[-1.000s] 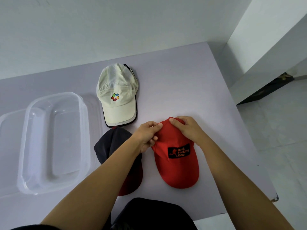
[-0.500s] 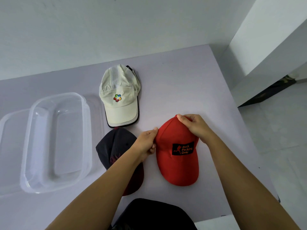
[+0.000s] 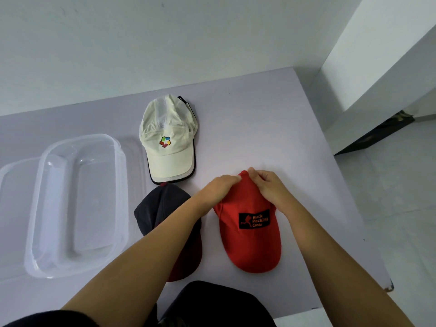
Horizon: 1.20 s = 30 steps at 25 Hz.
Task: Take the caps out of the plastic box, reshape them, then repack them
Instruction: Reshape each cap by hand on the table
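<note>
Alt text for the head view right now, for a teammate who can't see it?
The left hand and right hand pinch the crown of a red cap lying on a pale table. A dark cap lies to its left, a cream cap beyond that, a clear plastic box farther left.

A forearm (image 3: 165,232) hides half the dark cap (image 3: 153,208); clear lid (image 3: 14,185) runs off-frame.

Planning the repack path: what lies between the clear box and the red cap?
The dark cap, partly under the left forearm, seen in the head view.
</note>
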Tool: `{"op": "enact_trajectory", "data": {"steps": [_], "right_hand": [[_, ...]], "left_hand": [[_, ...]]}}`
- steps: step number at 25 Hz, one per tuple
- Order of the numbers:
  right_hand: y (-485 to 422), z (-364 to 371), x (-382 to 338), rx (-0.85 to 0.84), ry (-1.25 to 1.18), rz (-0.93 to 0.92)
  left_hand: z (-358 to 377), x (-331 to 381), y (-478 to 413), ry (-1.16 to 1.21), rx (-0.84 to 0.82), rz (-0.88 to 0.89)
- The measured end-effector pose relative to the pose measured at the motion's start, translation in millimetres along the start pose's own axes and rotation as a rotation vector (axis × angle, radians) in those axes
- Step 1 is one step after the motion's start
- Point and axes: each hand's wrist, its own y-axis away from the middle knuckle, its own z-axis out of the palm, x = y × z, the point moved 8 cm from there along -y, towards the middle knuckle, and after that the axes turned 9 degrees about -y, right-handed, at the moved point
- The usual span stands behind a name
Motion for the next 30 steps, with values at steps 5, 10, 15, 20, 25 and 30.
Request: {"op": "enact_trajectory", "data": {"steps": [5,10,15,20,25,30], "right_hand": [[4,1,-2,0.087,0.004,-0.083],[10,-2,-2,0.201,-0.052,-0.150],[11,-26,20,0.252,0.036,-0.068],[16,-33,32,0.108,0.011,0.041],[20,-21,39,0.007,0.029,0.029],[18,-35,41,0.182,0.038,-0.024]], "left_hand": [[17,-14,-9,0.061,-0.197,0.002],[14,-18,-11,0.165,-0.197,-0.022],[3,-21,-11,0.135,-0.193,-0.029],[-9,-28,-12,0.123,-0.146,-0.054],[-10,-21,-13,0.134,-0.139,-0.012],[-14,-18,-18,0.110,-0.109,-0.014]]}}
